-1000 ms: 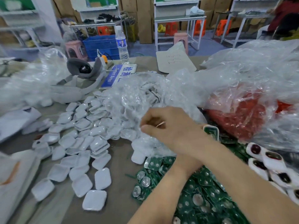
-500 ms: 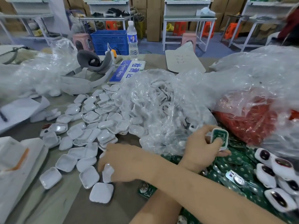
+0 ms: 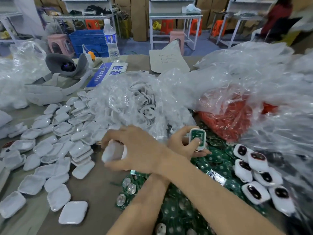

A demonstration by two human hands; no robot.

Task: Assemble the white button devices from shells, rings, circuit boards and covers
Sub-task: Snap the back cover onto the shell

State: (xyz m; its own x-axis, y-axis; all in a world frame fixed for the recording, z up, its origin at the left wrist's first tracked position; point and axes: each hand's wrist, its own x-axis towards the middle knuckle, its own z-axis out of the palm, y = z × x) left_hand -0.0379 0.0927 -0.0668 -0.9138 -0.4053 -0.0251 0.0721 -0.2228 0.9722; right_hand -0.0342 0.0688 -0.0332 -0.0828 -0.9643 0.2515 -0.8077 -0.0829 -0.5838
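**A:** What's different from half a second ago?

**B:** Our right hand (image 3: 135,150) was down among the loose covers (image 3: 55,150) on the surface (image 3: 94,187). Now it has come up with one white cover (image 3: 112,152), fingers curled round it. It's blurred, but it looks to be off the pile.

**A:** And the other hand?

**B:** Our left hand (image 3: 183,145) hasn't shifted. It sits crossed under the right forearm, fingers wrapped round a shell (image 3: 204,138) with a green circuit board (image 3: 197,135) seated in it and the thumb pressing on the board. We can't tell whether a ring is fitted.

**A:** So where does that leave us?

**B:** We judge the cover is the last piece for this unit. We'd uncross our arms, bring the cover over the shell and press it closed, then lay it with the finished devices (image 3: 257,161) on the right.
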